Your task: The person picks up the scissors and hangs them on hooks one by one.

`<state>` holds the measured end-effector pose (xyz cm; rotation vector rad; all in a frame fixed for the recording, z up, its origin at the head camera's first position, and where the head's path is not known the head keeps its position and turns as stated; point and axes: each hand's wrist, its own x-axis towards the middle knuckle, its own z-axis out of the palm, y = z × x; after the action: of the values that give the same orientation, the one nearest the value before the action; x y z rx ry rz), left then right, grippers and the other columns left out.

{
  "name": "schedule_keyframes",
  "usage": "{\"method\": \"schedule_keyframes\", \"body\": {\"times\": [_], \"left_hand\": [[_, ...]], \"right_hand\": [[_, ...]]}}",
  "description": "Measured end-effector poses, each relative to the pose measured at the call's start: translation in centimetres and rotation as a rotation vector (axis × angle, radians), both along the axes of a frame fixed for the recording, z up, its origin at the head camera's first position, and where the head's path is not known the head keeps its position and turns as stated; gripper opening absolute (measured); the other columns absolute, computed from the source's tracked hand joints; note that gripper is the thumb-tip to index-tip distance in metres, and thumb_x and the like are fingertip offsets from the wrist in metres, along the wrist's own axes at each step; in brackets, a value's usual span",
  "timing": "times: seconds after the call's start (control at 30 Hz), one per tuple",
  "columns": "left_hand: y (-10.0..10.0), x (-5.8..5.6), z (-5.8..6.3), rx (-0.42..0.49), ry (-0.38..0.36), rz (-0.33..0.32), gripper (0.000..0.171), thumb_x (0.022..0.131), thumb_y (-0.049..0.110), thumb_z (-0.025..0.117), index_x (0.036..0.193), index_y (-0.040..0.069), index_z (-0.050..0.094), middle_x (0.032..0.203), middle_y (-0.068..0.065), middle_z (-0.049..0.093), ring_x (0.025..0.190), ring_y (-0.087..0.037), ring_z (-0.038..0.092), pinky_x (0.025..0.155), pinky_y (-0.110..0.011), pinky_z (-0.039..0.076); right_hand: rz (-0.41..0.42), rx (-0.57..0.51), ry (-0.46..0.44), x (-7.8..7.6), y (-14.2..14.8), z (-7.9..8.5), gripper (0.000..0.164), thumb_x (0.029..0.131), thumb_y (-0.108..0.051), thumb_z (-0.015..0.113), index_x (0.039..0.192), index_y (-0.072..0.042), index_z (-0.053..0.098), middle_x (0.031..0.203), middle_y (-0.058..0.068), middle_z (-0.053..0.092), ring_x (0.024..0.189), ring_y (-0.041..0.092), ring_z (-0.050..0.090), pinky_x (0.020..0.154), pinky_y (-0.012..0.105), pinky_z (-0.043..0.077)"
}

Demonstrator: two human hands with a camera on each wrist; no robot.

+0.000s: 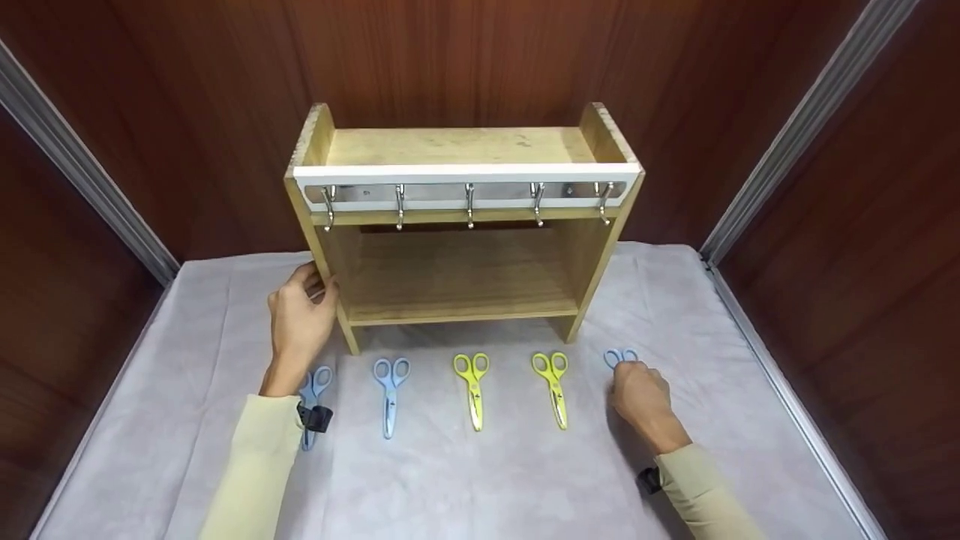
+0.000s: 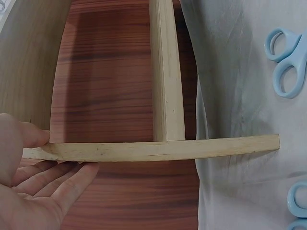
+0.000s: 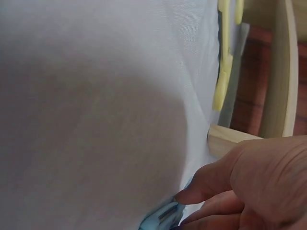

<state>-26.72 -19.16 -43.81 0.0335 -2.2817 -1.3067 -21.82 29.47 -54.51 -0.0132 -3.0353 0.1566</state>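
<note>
My left hand (image 1: 300,319) grips the left side panel of a wooden shelf (image 1: 465,319), thumb on the inner face and fingers along the outside in the left wrist view. On the right, my right hand (image 1: 643,394) pinches a pair of light blue scissors (image 3: 165,215) low over the cloth, covering most of its blades in the head view. Two yellow scissors (image 1: 474,390) (image 1: 555,390) and a blue pair of scissors (image 1: 390,394) lie in a row before the shelf, handles toward it. Another blue pair of scissors (image 1: 321,379) is partly hidden under my left wrist.
Across the shelf's upper front runs a white rail (image 1: 435,171) with several metal hooks (image 1: 470,206). A pale cloth (image 1: 480,487) covers the table. Dark wood panels (image 1: 450,60) with metal edge strips (image 1: 810,105) stand behind and at both sides.
</note>
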Motion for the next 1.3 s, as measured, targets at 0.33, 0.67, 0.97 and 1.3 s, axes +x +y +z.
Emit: {"method": "schedule_keyframes", "body": {"times": [0.33, 0.67, 0.97, 1.3], "left_hand": [[0.1, 0.0, 0.3, 0.009, -0.01, -0.009, 0.037, 0.102, 0.013, 0.064, 0.133, -0.005, 0.066, 0.124, -0.028, 0.074, 0.114, -0.04, 0.075, 0.096, -0.048, 0.064], [0.1, 0.0, 0.3, -0.002, -0.022, -0.009, 0.035, 0.101, 0.013, 0.065, 0.131, -0.005, 0.068, 0.123, -0.028, 0.075, 0.114, -0.04, 0.075, 0.097, -0.048, 0.064], [0.1, -0.3, 0.2, -0.007, -0.024, -0.005, 0.034, 0.101, 0.013, 0.065, 0.129, -0.006, 0.068, 0.122, -0.028, 0.075, 0.113, -0.04, 0.076, 0.096, -0.048, 0.064], [-0.2, 0.0, 0.2, -0.011, -0.025, -0.009, 0.036, 0.101, 0.013, 0.064, 0.131, -0.006, 0.067, 0.123, -0.029, 0.074, 0.113, -0.04, 0.076, 0.096, -0.049, 0.064]], "right_hand": [[0.009, 0.077, 0.072, -0.6, -1.0, -0.5, 0.015, 0.085, 0.004, 0.06, 0.071, 0.005, 0.065, 0.072, 0.028, 0.071, 0.063, 0.047, 0.068, 0.055, 0.057, 0.059], [0.022, 0.079, 0.097, -0.5, -0.5, -0.6, 0.016, 0.089, 0.006, 0.058, 0.074, 0.005, 0.064, 0.074, 0.028, 0.071, 0.064, 0.05, 0.068, 0.052, 0.058, 0.058], [-0.014, -0.022, 0.098, -0.7, 0.6, 0.6, 0.02, 0.092, 0.007, 0.055, 0.077, 0.009, 0.067, 0.081, 0.031, 0.072, 0.069, 0.054, 0.068, 0.057, 0.063, 0.058], [0.049, -0.255, 0.196, -0.4, 0.8, 3.2, 0.016, 0.086, 0.013, 0.053, 0.078, 0.008, 0.065, 0.073, 0.03, 0.069, 0.069, 0.05, 0.069, 0.061, 0.062, 0.055]]}}
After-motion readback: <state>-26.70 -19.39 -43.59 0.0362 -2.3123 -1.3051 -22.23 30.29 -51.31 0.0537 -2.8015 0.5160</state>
